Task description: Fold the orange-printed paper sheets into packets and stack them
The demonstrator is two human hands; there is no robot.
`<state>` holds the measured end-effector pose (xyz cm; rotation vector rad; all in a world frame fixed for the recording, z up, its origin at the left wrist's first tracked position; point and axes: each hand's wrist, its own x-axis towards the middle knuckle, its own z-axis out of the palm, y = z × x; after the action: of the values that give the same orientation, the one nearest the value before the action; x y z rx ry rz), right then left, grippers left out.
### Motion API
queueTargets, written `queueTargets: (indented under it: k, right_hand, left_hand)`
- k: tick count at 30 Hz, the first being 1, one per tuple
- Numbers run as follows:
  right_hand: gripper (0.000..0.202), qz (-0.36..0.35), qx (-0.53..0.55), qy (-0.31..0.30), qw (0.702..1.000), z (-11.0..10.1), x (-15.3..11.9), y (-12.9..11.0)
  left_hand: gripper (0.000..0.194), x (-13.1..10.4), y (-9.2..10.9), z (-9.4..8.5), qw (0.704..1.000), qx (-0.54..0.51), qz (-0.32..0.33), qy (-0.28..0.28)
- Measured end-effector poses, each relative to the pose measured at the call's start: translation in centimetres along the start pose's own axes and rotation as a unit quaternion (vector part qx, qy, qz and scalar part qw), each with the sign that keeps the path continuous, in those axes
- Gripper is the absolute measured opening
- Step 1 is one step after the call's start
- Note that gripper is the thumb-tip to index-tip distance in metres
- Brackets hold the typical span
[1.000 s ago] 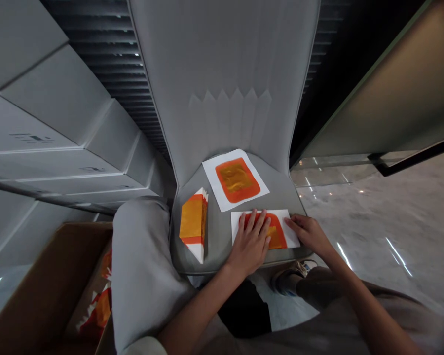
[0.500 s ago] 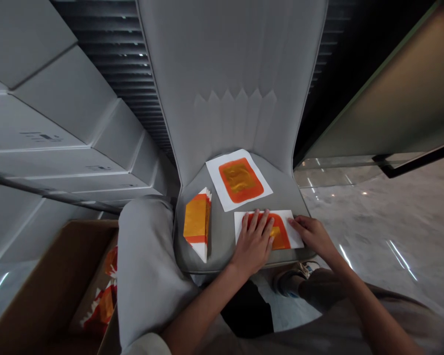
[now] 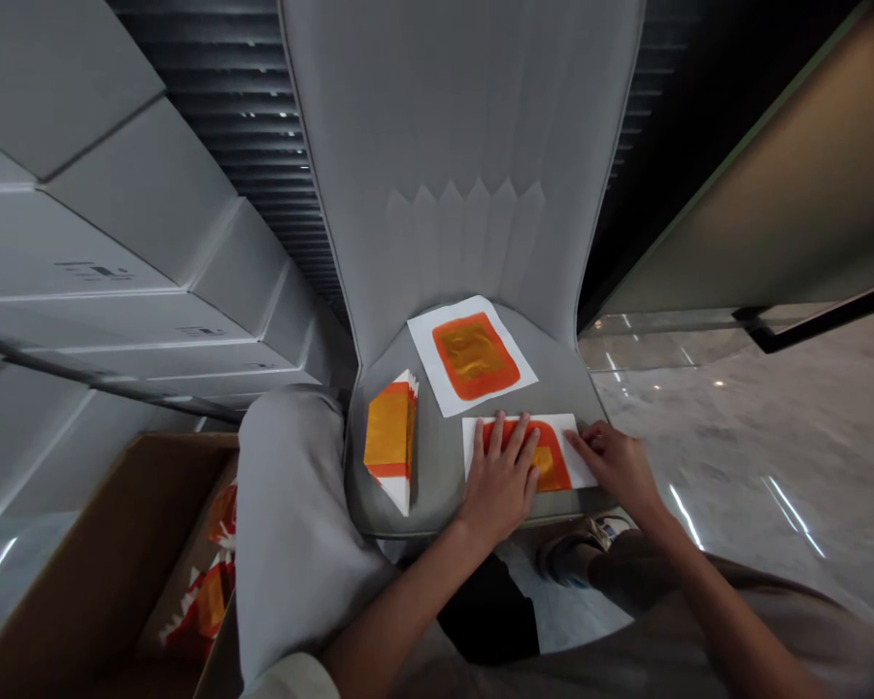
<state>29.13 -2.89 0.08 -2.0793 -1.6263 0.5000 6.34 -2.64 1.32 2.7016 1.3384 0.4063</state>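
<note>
Head cam: folded sheet [image 3: 554, 468] lies under your spread L hand [image 3: 499, 485], R hand [image 3: 616, 461] at its R edge, can't tell if pinching.

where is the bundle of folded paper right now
In the head view, the bundle of folded paper lies on the left side of the chair seat, between the grey knee and the left hand.

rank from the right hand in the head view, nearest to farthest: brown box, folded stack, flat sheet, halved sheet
1. Halved sheet: touching the right hand.
2. Flat sheet: farther back, to the left.
3. Folded stack: left of both sheets.
4. Brown box: far lower left.
</note>
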Motion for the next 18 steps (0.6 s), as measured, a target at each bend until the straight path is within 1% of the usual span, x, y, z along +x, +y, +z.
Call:
queueTargets:
  k: [2,3,4,5,7,8,9,10,13,15,18]
  right_hand:
    - [0.043,-0.042,-0.097,0.070,0.992,-0.2,-0.6,-0.9]
    - [0.038,-0.082,-0.143,0.087,0.982,-0.3,-0.9,-1.5]
    - [0.033,-0.135,-0.178,0.086,0.971,-0.4,-1.3,-2.0]
    - [0.032,-0.193,-0.202,0.072,0.957,-0.4,-1.8,-2.6]
    - [0.045,-0.289,-0.222,0.034,0.931,0.1,-3.0,-3.4]
    - [0.053,-0.317,-0.223,0.018,0.922,0.5,-3.7,-3.7]
    - [0.059,-0.331,-0.220,0.008,0.918,1.1,-4.4,-3.8]
    - [0.062,-0.331,-0.216,0.003,0.919,1.7,-5.1,-3.8]
    - [0.068,-0.298,-0.205,-0.002,0.932,3.2,-6.7,-3.4]
    - [0.070,-0.292,-0.202,-0.016,0.935,3.4,-7.1,-3.1]
    - [0.078,-0.291,-0.203,-0.034,0.934,3.0,-7.2,-3.1]
  left_hand:
    - [0.056,0.1,0.0,0.1,1.000,0.001,-0.002,0.002]
    - [0.056,0.1,0.0,0.1,1.000,0.002,-0.002,0.002]
    - [0.056,0.1,-0.1,0.1,1.000,0.003,-0.001,0.002]
    - [0.056,0.1,-0.1,0.1,1.000,0.003,0.002,0.001]
    - [0.056,0.1,-0.2,0.1,1.000,0.006,0.007,0.000]
    - [0.056,0.0,-0.2,0.1,1.000,0.007,0.009,-0.001]
    - [0.057,0.0,-0.2,0.1,1.000,0.009,0.011,-0.001]
    - [0.057,0.0,-0.2,0.1,1.000,0.010,0.012,0.000]
    - [0.058,0.0,-0.3,0.2,1.000,0.009,0.015,0.005]
    - [0.057,0.0,-0.4,0.2,1.000,0.010,0.013,0.007]
    - [0.058,-0.7,-0.8,0.1,1.000,0.017,-0.002,0.003]
